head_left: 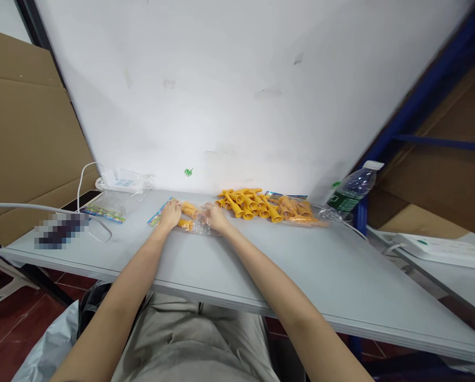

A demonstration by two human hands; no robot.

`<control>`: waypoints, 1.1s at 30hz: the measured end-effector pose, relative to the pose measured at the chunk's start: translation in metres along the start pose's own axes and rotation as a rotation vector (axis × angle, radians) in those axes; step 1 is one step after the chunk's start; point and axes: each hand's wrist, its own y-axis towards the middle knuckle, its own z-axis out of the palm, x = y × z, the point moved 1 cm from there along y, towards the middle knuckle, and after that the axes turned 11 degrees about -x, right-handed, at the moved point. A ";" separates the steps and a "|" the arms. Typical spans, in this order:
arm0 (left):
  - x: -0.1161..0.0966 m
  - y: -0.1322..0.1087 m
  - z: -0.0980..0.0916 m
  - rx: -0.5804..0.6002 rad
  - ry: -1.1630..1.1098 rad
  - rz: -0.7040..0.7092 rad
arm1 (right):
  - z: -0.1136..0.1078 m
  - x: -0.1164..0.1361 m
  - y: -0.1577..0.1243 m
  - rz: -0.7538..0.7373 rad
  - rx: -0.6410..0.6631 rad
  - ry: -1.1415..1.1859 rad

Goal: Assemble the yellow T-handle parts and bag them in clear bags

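A clear plastic bag [200, 228] with a colourful printed header lies flat on the grey table, with yellow horn-shaped plastic pieces [185, 225] inside it. My left hand [170, 214] is closed over the bag's left part, beside the header. At its right end, my right hand [214, 216] has its fingers bent together on the clear film; the fingertips are blurred. Just right of that hand is a loose pile of yellow horn-shaped pieces [247, 201]. Another filled bag [297, 209] of the same pieces touches the pile's right side.
A flat bag with a printed header [109, 207] lies at the left, near a white power strip [122, 184] and a cable [42, 206]. A plastic bottle [352, 188] leans at the right by a blue frame. A white wall [229, 106] rises behind the table [229, 265].
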 end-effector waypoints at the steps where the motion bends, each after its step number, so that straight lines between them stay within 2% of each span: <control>1: 0.000 0.001 -0.001 -0.020 -0.030 -0.032 | 0.002 -0.001 0.000 -0.024 -0.016 0.056; 3: 0.001 0.003 -0.004 -0.052 -0.077 -0.094 | 0.004 -0.005 -0.001 -0.019 -0.051 0.104; 6: 0.002 0.004 -0.007 -0.077 -0.104 -0.176 | 0.005 -0.008 -0.005 0.085 -0.094 0.055; 10: 0.003 0.004 -0.006 -0.049 -0.124 -0.209 | 0.007 -0.010 -0.008 0.217 -0.028 0.104; 16: 0.004 0.004 -0.004 -0.036 -0.107 -0.143 | 0.016 -0.017 -0.005 0.267 -0.027 0.405; 19: 0.005 0.005 -0.003 -0.046 -0.093 -0.075 | 0.017 -0.022 -0.004 0.268 0.004 0.481; 25: -0.001 0.002 -0.002 -0.014 0.014 0.181 | 0.013 -0.020 -0.002 0.223 0.084 0.402; 28: -0.005 0.001 -0.003 0.023 0.076 0.204 | 0.010 -0.015 0.000 0.194 0.100 0.344; 30: -0.006 0.000 -0.003 0.043 0.111 0.185 | 0.006 -0.015 0.002 0.201 0.073 0.290; 33: -0.006 -0.002 -0.002 0.065 0.142 0.173 | -0.004 -0.020 0.003 0.225 -0.087 0.162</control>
